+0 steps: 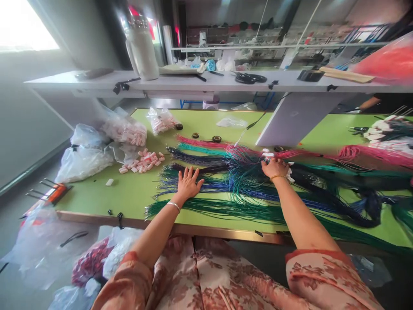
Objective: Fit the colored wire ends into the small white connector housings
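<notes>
Long bundles of thin wires [226,189] in pink, teal, dark blue and green lie spread across a green table [97,193]. My left hand [189,183] rests flat on the blue and black wire ends, fingers spread. My right hand [275,168] is closed round a bunch of wires with small white connectors [267,155] at their ends, near the pink bundle. A loose pile of pink-and-white connectors [142,161] lies left of the wires.
Clear bags of connectors [124,129] and crumpled plastic bags [84,155] sit at the table's left. Small tape rolls [217,138] lie behind the wires. A white shelf [193,82] with a jug [142,51] runs above. More wire bundles and connectors [380,129] sit far right.
</notes>
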Demonstrator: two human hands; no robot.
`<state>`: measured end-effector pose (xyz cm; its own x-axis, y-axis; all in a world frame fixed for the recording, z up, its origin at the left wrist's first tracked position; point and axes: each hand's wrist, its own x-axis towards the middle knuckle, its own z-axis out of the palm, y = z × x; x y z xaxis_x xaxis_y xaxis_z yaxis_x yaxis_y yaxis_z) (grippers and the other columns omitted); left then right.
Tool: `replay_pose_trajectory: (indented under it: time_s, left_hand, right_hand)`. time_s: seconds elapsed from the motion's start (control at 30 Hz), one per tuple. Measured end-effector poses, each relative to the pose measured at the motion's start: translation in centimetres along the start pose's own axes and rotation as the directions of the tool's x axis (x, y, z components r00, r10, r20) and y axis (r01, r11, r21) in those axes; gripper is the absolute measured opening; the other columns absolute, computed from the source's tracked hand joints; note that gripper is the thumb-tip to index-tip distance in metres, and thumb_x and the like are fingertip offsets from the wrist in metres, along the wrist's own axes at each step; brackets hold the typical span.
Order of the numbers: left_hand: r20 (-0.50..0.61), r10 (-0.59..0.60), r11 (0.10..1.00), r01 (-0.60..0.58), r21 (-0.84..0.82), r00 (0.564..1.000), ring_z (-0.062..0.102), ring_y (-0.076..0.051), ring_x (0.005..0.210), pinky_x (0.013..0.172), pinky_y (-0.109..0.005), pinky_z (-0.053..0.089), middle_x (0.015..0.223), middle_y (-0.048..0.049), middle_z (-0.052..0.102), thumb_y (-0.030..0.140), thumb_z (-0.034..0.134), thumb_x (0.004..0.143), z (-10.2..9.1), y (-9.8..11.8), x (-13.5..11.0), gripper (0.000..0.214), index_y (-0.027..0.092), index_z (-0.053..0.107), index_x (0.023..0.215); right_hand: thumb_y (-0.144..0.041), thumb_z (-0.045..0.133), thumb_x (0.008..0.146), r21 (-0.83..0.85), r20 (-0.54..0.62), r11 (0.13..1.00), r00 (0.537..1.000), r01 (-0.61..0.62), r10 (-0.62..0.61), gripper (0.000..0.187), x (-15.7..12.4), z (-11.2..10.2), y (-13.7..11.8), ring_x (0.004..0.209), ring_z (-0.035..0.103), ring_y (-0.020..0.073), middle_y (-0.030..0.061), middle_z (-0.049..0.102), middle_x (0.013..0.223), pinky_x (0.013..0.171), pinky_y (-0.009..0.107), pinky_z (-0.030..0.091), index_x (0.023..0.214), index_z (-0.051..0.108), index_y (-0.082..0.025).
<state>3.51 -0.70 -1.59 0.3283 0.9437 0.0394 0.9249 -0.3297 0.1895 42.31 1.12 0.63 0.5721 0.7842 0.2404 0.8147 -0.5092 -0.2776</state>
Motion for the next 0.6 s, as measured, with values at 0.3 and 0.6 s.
replay_pose_trajectory:
  time_s: [0.3, 0.6]
  left_hand:
    - [-0.048, 0.07, 0.997, -0.069, 0.022, 0.996, 0.014, -0.031, 0.15, 0.118, -0.059, 0.01, 0.161, -0.0121, 0.022, 0.058, 0.028, 0.094, -1.1, 0.4, -1.2, 0.069, 0.023, 0.026, 0.153]
    - [0.114, 0.173, 0.985, -0.173, -0.011, 0.978, 0.016, -0.032, 0.149, 0.118, -0.06, 0.012, 0.161, -0.0132, 0.022, 0.068, 0.032, 0.089, -1.4, 1.2, -5.8, 0.081, 0.018, 0.025, 0.153]
  right_hand:
    - [-0.044, 0.045, 0.09, -0.161, 0.015, 0.979, 0.992, 0.123, -0.122, 0.052, -3.9, -6.0, -1.6, 0.102, 0.062, 0.0379, 0.0285, 0.065, 0.107, 0.086, 0.05, 0.046, 0.113, 0.066, -0.002]
    - [-0.06, 0.027, 0.095, 0.027, 0.155, 0.619, 0.608, 0.785, -0.778, 0.07, -11.6, -0.8, -6.3, 0.143, 0.028, 0.0322, 0.0144, 0.037, 0.154, 0.116, 0.056, 0.02, 0.148, 0.04, -0.016]
